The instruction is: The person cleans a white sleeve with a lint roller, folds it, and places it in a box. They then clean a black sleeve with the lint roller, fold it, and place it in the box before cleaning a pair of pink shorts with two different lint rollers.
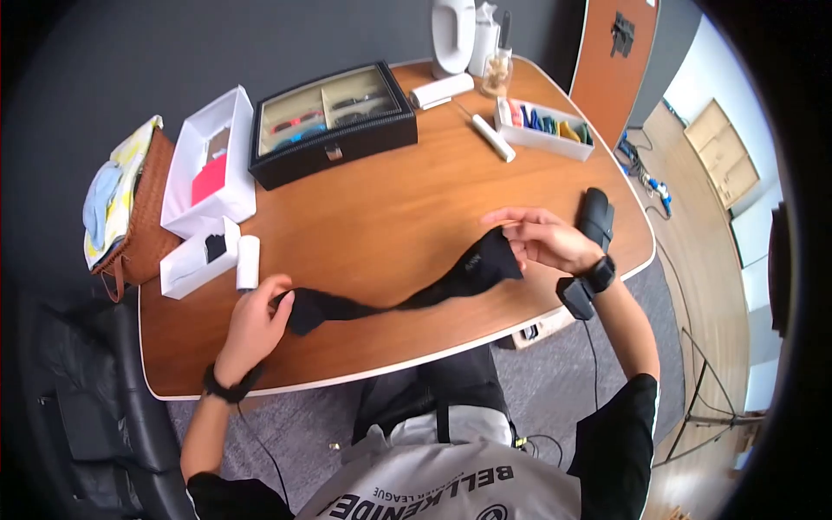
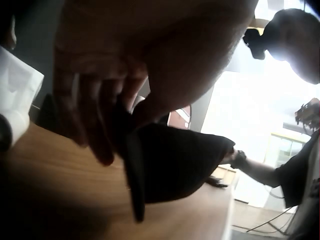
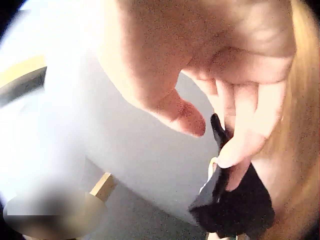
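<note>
Black display case (image 1: 364, 147) stood on wooden table (image 1: 373, 225). White bin (image 1: 230, 206) beside it held pink item (image 1: 209, 178). White tray (image 1: 546, 143) held coloured items. Brown woven basket (image 1: 146, 221) sat far left.

"How is the light reaching you?"
"Glare is flooding in beyond my left fingers (image 2: 89, 105), turning them dark; my right fingers (image 3: 245, 107) are showing bright and grainy."
"How is the head view looking?"
"Clear light is covering the surface (image 1: 373, 212); distortion is bowing shapes towards black edges."
</note>
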Demonstrator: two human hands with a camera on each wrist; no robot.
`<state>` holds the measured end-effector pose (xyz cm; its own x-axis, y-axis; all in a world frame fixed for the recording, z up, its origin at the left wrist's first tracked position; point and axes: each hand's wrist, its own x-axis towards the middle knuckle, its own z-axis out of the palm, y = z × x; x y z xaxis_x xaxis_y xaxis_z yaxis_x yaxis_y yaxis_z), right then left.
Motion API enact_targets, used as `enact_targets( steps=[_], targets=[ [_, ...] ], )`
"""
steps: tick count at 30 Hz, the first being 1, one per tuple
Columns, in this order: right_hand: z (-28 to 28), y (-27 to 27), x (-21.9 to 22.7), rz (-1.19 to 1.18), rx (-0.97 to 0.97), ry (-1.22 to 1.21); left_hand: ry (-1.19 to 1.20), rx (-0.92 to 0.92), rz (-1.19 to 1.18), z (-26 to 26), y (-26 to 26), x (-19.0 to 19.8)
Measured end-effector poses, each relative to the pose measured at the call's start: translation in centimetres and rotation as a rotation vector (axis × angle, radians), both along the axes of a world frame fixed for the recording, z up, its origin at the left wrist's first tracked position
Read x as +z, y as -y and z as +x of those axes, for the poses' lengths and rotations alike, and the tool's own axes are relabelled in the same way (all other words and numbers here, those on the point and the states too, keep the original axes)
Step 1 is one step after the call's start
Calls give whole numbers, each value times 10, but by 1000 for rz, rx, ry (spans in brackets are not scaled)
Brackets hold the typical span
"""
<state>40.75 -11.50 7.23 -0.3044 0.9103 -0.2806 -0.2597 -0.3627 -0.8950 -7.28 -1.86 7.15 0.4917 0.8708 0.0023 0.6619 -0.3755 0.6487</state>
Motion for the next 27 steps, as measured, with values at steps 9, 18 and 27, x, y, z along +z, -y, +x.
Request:
enact_targets(
  steps=[9,18,27],
  targets=[
    [22,16,-40,-138,-372,191,-213,-145,485,11,16,-39],
    [-13,6,-38,634,-177,1248,-284,-364,430,32,19,-44],
    [-13,10,-40,951,-52,1464,-341,-365,382,24,21,-55]
  ],
)
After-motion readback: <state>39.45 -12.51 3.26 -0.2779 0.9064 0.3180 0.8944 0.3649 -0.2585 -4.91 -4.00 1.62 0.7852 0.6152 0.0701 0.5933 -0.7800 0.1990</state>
